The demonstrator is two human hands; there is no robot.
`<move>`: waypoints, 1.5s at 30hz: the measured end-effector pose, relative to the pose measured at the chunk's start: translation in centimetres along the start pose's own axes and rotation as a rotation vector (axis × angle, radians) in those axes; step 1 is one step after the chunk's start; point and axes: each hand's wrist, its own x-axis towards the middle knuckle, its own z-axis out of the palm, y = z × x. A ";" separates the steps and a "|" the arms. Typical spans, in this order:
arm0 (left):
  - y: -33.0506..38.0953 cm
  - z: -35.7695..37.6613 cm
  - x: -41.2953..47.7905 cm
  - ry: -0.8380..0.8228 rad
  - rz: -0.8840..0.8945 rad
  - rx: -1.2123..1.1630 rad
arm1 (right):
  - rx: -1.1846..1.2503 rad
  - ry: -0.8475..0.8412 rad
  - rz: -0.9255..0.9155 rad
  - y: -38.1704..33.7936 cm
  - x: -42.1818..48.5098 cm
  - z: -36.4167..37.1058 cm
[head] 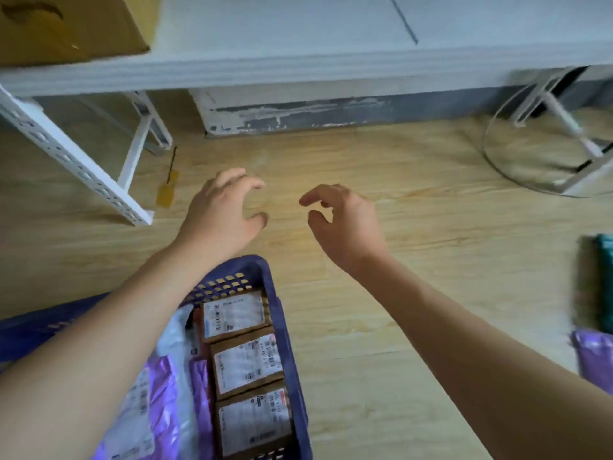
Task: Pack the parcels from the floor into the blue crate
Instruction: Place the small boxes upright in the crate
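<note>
Fingers (245,182) of the left hand (219,214) and the right hand (348,224) are loosely curled and apart, gripping nothing, over bare floor (348,360) beyond the blue crate (287,340). No parcel lies under them. At the far right edge lie a purple mailer bag (593,363) and, behind it, a blurred teal parcel (603,280), its long axis running away from the person. Both lie well to the right of the right hand, the nearer one, so that hand probably makes the reach.
</note>
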 end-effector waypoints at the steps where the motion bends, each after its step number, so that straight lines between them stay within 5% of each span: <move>1: 2.3 -1.4 -0.1 -0.019 0.023 -0.002 | -0.004 0.012 0.033 -0.3 -0.6 -2.8; 13: 34.8 -16.7 -7.8 -0.319 0.522 -0.082 | -0.034 0.254 0.407 -5.9 -15.3 -37.5; 21: 53.2 -18.4 -17.7 -0.444 0.790 -0.089 | -0.058 0.355 0.692 -4.4 -28.9 -53.8; 31: 68.5 -9.1 -26.6 -0.605 0.757 -0.099 | -0.107 0.362 0.896 5.9 -42.7 -64.4; 45: 79.9 3.2 -24.0 -0.615 0.574 -0.062 | -0.110 0.177 0.854 23.1 -44.2 -73.4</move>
